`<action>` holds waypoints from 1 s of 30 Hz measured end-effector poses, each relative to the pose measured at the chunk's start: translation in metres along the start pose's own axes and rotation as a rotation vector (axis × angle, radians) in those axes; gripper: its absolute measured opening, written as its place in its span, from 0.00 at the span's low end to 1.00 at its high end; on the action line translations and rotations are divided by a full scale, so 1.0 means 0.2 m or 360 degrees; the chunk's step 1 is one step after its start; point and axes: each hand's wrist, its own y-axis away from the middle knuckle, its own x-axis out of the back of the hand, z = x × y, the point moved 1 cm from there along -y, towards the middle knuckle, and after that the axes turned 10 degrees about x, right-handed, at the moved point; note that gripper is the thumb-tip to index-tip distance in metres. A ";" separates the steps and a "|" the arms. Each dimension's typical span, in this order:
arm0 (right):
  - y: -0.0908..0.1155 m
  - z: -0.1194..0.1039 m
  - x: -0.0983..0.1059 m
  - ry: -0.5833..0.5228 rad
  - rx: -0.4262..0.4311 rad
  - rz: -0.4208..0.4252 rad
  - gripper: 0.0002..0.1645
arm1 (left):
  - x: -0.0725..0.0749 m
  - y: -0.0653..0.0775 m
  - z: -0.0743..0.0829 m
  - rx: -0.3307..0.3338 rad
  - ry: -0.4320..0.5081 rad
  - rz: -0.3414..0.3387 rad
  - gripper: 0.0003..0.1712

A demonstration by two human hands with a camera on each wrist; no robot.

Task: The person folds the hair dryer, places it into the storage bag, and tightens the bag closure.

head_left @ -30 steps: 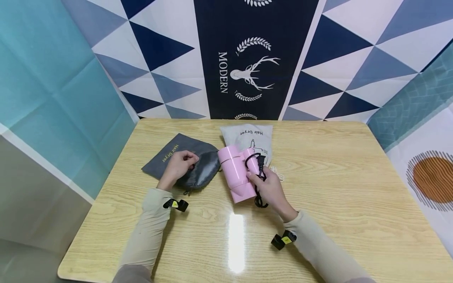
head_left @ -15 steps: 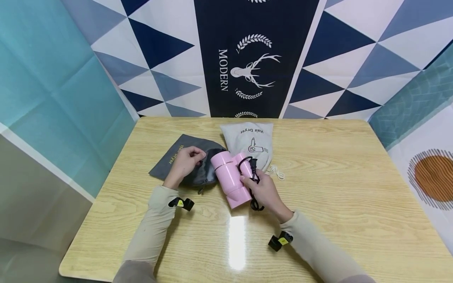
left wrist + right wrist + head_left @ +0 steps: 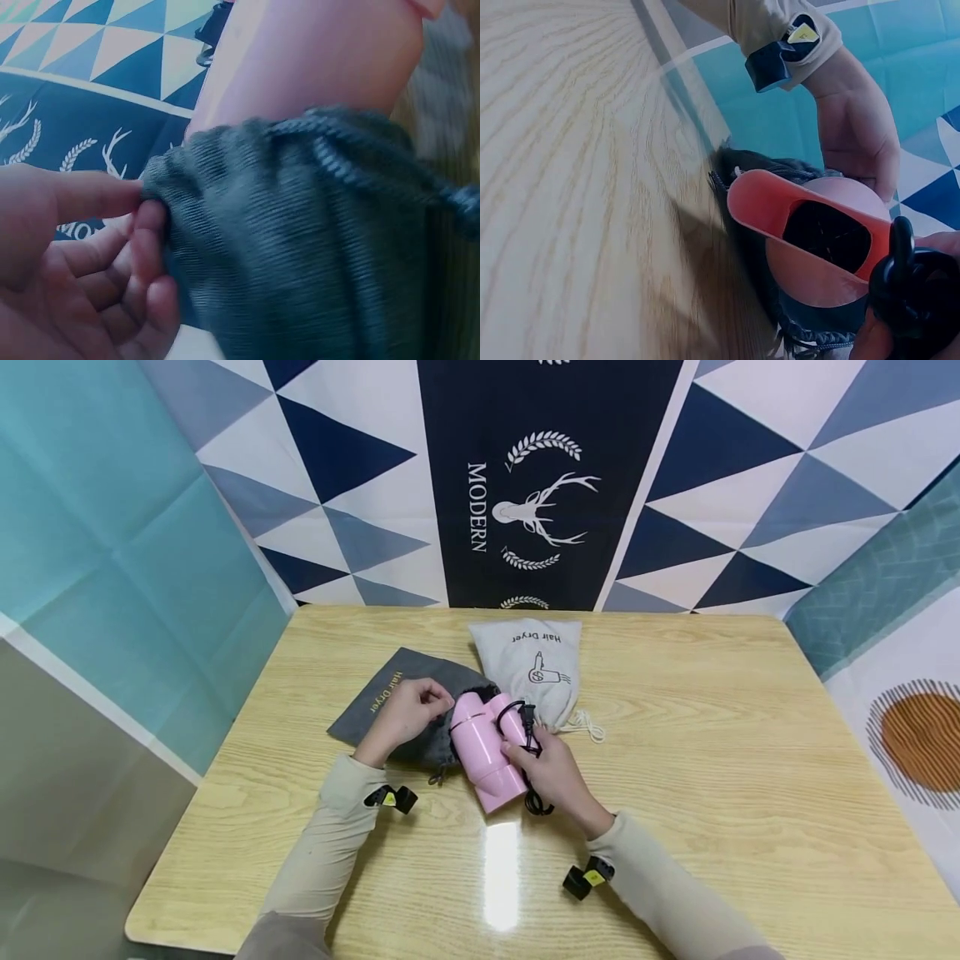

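Note:
A pink hair dryer (image 3: 480, 750) lies tilted at the middle of the table, its far end inside the mouth of a dark grey drawstring bag (image 3: 442, 677). My right hand (image 3: 551, 768) grips the dryer by its folded handle, along with the bundled black cord and plug (image 3: 527, 718). With thumb and forefinger, my left hand (image 3: 408, 710) pinches the rim of the bag. In the left wrist view the gathered grey cloth (image 3: 285, 240) surrounds the pink body (image 3: 315, 60). The dryer's flat nozzle (image 3: 817, 232) faces the right wrist camera.
A light grey bag (image 3: 525, 664) printed "Hair Dryer" lies behind, its white drawstring (image 3: 585, 725) trailing on the wood. The wooden table (image 3: 712, 760) ends at a patterned cloth (image 3: 360, 460) at the back. A teal cloth (image 3: 112, 543) hangs at the left.
My right hand has moved the dryer left and toward me, and its end has entered the grey bag. My left hand has drawn the bag to the right, over the dryer's end.

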 end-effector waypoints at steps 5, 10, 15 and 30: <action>0.00 0.00 0.00 0.0003 0.0019 0.0002 0.20 | 0.00 0.00 0.05 -0.0047 -0.0241 -0.0004 0.07; 0.00 0.00 0.00 -0.0015 0.0025 -0.0006 0.21 | -0.03 -0.04 0.13 -0.0153 -0.0559 0.0082 0.12; -0.02 -0.01 -0.01 -0.0004 0.0053 0.0009 0.20 | -0.06 -0.11 0.23 -0.0245 -0.0943 0.0126 0.14; -0.04 0.00 -0.02 -0.0019 0.0075 -0.0007 0.18 | -0.08 -0.12 0.25 -0.0312 -0.0771 0.0105 0.08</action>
